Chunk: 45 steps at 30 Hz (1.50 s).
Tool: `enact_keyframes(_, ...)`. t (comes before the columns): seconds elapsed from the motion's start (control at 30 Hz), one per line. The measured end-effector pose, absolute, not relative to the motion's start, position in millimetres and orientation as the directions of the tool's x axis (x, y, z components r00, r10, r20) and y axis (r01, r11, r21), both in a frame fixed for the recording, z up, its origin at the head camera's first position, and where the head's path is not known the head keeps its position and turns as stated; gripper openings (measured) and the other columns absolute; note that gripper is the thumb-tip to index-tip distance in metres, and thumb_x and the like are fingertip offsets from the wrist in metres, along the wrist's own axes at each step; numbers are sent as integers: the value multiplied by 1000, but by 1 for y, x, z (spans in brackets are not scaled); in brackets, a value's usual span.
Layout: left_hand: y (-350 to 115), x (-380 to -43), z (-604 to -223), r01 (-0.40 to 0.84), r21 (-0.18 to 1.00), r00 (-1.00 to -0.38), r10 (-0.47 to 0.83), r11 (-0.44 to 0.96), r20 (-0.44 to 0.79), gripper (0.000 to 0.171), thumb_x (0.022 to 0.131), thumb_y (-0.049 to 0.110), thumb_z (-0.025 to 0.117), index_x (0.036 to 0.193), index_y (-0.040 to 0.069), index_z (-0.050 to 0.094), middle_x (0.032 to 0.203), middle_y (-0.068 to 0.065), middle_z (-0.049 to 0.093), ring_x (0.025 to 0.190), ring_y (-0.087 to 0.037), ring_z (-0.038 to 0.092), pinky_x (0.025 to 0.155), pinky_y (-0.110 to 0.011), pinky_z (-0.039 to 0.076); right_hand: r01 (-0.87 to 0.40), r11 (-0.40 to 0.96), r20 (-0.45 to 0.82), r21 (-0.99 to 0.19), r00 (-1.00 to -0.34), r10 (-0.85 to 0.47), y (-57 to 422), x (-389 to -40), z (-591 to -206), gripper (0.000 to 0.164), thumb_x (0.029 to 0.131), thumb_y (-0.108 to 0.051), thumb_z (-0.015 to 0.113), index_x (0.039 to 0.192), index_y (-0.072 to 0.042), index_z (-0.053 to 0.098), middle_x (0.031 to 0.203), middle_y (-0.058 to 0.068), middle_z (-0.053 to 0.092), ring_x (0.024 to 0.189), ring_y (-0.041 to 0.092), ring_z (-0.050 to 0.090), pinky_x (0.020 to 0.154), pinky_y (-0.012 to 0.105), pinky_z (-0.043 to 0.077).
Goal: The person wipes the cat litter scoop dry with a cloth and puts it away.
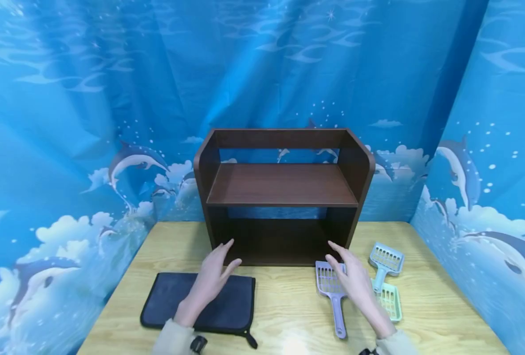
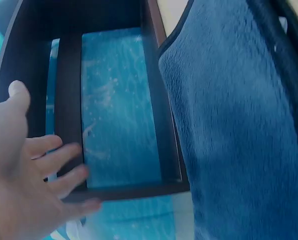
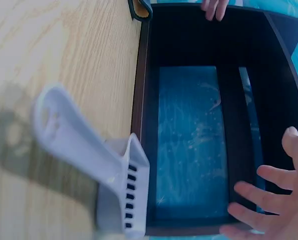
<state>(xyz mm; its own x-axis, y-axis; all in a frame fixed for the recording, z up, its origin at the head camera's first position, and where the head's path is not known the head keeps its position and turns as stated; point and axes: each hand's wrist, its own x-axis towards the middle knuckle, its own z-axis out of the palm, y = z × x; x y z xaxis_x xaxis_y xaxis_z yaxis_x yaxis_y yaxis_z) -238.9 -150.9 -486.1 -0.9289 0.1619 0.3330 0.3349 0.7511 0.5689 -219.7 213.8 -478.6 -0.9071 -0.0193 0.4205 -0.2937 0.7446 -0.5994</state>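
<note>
My left hand [image 1: 212, 272] hovers with fingers spread above the back edge of a flat dark-blue fabric piece [image 1: 227, 301], near the left front of a dark brown two-tier shelf [image 1: 284, 185]. This fabric piece has black edging and a small tab at one corner; its fuzzy surface [image 2: 233, 110] fills the right of the left wrist view. Opposite, my right hand [image 1: 354, 276] reaches toward the shelf's right front, fingers extended and holding nothing. Beside and partly under it in the head view lies a purple litter scoop [image 1: 336, 310], slotted end toward the shelf.
Right of my right hand, a light-blue litter scoop [image 1: 387, 260] overlaps a green litter scoop [image 1: 391, 301] on the wooden table [image 1: 289, 301]. A blue dolphin-print curtain [image 1: 262, 64] hangs behind the shelf and along both sides.
</note>
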Motion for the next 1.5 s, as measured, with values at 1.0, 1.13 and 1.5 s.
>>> enact_keyframes(1.0, -234, -259, -536, 203, 390, -976, 154, 898, 152, 16, 89, 21, 78, 100, 10, 76, 97, -7, 72, 94, -31, 68, 82, -56, 50, 227, 366, -219, -902, -974, 65, 230, -180, -538, 40, 106, -14, 45, 118, 23, 54, 79, 11, 67, 58, 21, 66, 53, 40, 58)
enact_keyframes(1.13, -236, -258, -533, 195, 368, -978, 153, 909, 141, 16, 86, 24, 81, 94, 11, 76, 88, -4, 69, 85, -28, 66, 77, -54, 50, 260, 330, -262, -908, -964, 38, 229, -184, -540, 39, 109, -13, 34, 107, 21, 53, 74, 12, 67, 57, 21, 65, 52, 37, 57)
enact_keyframes(1.5, -247, -244, -514, 208, 516, -978, 194, 831, 82, 17, 94, 31, 73, 96, 14, 74, 97, -1, 73, 92, -23, 69, 85, -46, 53, 300, 169, -307, -939, -951, -17, 235, -177, -544, 45, 110, -19, 24, 121, 20, 44, 79, 11, 57, 54, 18, 60, 51, 35, 56)
